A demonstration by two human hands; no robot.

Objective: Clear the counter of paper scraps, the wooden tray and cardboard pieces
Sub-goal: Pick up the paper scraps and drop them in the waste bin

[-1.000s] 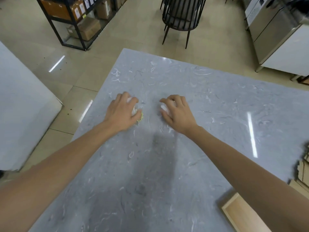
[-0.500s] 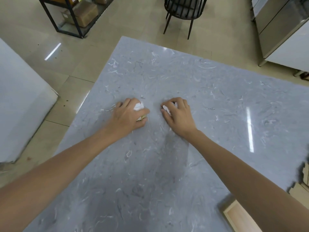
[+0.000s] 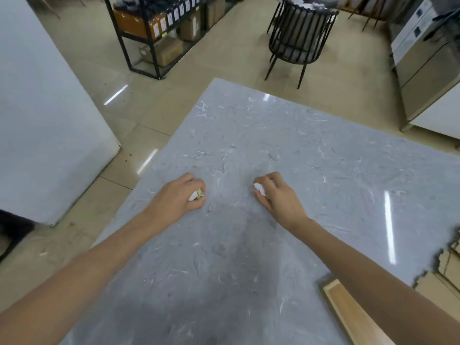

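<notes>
Both hands rest on the grey marble counter [image 3: 286, 135]. My left hand [image 3: 178, 197] is closed around a crumpled white and yellow-green paper scrap [image 3: 196, 195] that peeks out between thumb and fingers. My right hand [image 3: 276, 195] is closed on a white paper scrap [image 3: 259, 189], partly hidden by the fingers. A light wooden tray [image 3: 348, 312] lies at the counter's near right, partly covered by my right forearm. Brown cardboard pieces [image 3: 445, 267] with jagged edges sit at the right edge.
Beyond the counter's far edge stands a black wire basket [image 3: 301, 33] holding white paper. A black shelf with boxes [image 3: 159, 28] is at the back left, a white cabinet [image 3: 42, 115] on the left, a steel appliance [image 3: 423, 53] on the right.
Both hands have drawn back toward me and moved apart, each still clutching its paper scrap. The camera has tilted up, showing more of the floor and the basket.
</notes>
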